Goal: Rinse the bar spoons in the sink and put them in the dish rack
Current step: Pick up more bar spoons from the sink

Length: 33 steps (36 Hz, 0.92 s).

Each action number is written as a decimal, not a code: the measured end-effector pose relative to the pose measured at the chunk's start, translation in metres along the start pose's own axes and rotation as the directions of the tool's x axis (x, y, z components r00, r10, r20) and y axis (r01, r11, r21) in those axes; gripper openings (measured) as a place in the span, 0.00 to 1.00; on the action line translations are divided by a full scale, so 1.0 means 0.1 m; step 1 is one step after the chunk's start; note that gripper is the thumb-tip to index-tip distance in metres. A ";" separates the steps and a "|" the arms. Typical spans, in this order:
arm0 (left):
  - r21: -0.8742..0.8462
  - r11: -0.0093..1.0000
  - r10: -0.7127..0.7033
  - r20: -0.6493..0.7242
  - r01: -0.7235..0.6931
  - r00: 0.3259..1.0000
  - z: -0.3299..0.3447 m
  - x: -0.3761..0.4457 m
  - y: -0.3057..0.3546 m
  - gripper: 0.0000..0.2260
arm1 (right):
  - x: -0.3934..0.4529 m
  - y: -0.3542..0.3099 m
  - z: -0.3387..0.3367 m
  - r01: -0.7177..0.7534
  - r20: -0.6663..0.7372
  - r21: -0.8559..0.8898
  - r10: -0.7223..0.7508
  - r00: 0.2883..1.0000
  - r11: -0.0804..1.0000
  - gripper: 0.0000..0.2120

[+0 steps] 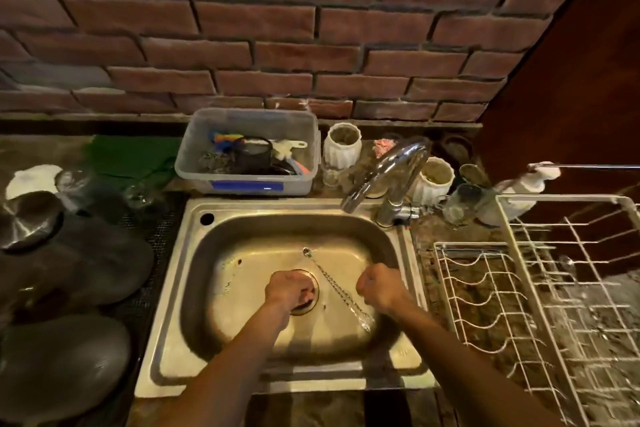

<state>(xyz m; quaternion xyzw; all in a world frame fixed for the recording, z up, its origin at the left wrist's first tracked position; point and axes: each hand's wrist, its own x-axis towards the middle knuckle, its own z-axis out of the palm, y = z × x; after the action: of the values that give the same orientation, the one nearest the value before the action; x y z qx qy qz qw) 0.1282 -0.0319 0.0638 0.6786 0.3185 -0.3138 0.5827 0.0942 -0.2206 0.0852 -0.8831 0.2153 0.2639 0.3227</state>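
Observation:
Two long twisted-stem bar spoons lie side by side on the floor of the steel sink, running diagonally from the back centre to the front right. My left hand hovers over the drain with its fingers curled under, just left of the spoons. On the other side of them, my right hand is a closed fist. Neither hand touches the spoons. The white wire dish rack stands right of the sink and I see no spoon in it.
A chrome faucet arches over the sink's back right corner, with no stream visible. A clear plastic tub of utensils and white ribbed jars stand behind. Dark round lids and glasses crowd the left counter.

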 end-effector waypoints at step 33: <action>-0.349 0.882 -0.299 0.107 0.317 0.948 0.41 1.19 -0.72 0.10 | 1.07 0.76 1.24 -0.053 -0.087 -0.154 0.040 0.995 0.987 0.05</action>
<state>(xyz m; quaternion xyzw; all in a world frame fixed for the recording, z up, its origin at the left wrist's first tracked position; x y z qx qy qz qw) 0.1397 -0.0562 -0.0790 0.4925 0.4596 -0.3553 0.6480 0.0944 -0.2116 -0.0949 -0.9106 0.2280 0.2504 0.2370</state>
